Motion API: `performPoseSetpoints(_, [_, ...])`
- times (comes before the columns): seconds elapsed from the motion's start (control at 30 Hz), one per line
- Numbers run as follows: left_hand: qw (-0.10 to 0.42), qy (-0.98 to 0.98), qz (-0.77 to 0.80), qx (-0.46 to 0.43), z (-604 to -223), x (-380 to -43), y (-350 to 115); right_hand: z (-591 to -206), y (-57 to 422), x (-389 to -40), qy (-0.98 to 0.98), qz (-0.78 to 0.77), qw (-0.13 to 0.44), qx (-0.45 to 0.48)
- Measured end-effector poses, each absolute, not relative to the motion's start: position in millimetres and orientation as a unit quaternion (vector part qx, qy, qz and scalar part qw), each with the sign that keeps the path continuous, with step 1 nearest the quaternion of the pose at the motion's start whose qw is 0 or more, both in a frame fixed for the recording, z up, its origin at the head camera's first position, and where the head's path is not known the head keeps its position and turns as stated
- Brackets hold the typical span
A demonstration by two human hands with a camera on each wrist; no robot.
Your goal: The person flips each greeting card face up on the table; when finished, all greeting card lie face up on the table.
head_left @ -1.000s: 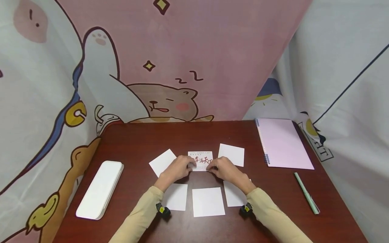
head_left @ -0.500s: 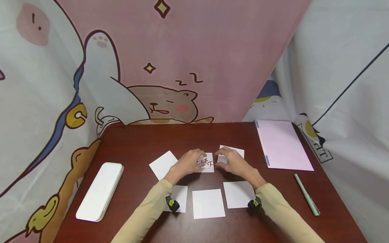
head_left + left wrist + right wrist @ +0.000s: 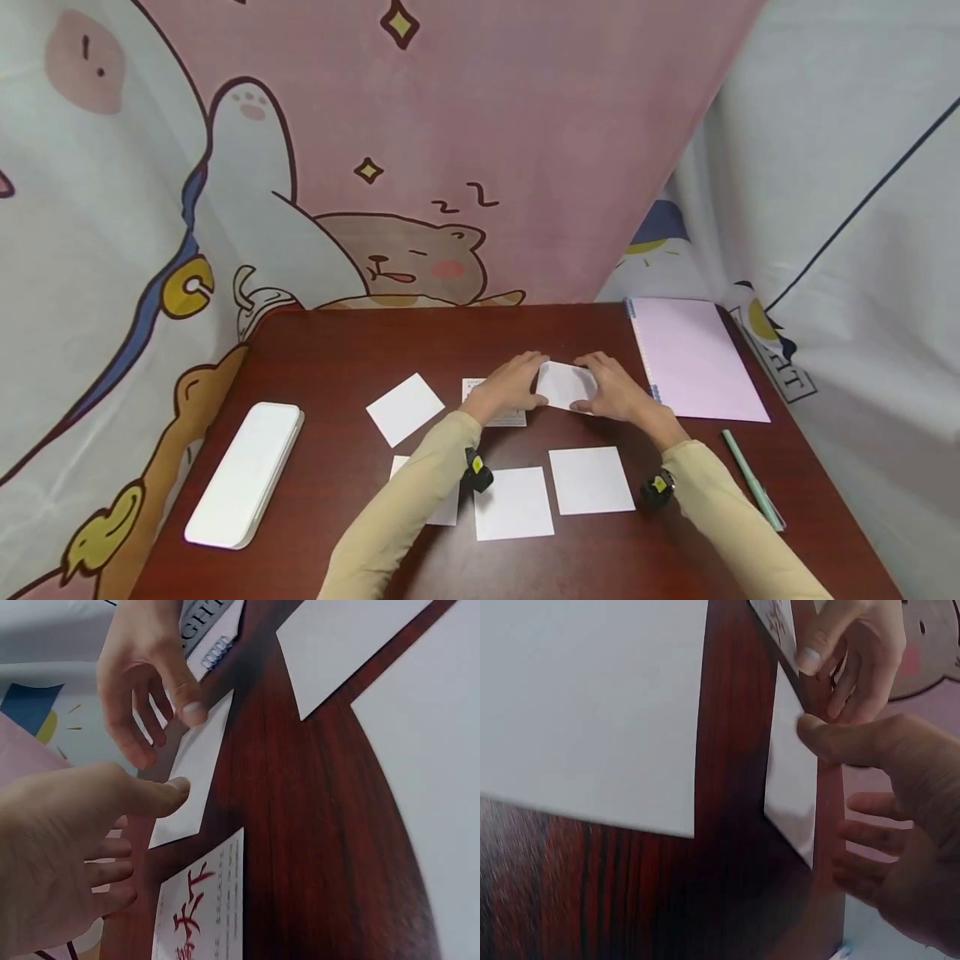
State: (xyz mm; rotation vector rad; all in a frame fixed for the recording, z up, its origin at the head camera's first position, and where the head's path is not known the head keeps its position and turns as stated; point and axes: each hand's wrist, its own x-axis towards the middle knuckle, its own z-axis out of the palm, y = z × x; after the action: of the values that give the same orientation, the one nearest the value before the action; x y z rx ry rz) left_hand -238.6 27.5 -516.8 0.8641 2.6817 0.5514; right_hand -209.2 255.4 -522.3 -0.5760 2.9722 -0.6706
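Note:
A plain white card (image 3: 564, 385) lies tilted at the upper right of a group of cards, between the two hands. My left hand (image 3: 512, 387) is at the card's left side, fingers apart and thumb near its edge. At the opposite side my right hand (image 3: 617, 392) has its fingers loosely bent, the thumb over the card's near corner in the head view. Both wrist views show the thumbs close over the card, with no grip on it. Partly under the left hand in the head view is a card printed with red Chinese characters (image 3: 193, 911).
Other white cards lie around: one tilted at upper left (image 3: 405, 409), and a front row of left (image 3: 444, 510), middle (image 3: 514, 505) and right (image 3: 592, 481). A white case (image 3: 244, 475) stands left; a pink spiral notebook (image 3: 697, 358) and green pen (image 3: 752, 479) lie right.
Both hands have left the printed card and moved right to the upper right white card. The printed card stays lying where it was.

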Motion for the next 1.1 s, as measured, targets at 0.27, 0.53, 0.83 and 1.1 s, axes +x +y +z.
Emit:
performPoseSetpoints(0.27, [0.145,0.932,0.111,0.312,-523,-250,45,-528,267,-212,0.961,-0.205,0.084,-0.165])
performPoseSetpoints(0.53, [0.123,0.935,0.094,0.319,-522,-257,51,-527,266,-221,0.960,-0.205,0.077,-0.175])
performPoseSetpoints(0.83, [0.171,0.932,0.103,0.302,-514,-257,59,-524,264,-227,0.956,-0.204,0.106,-0.184])
performPoseSetpoints(1.1, [0.165,0.938,0.051,0.299,-513,-259,65,-520,262,-231,0.957,-0.187,0.125,-0.184])
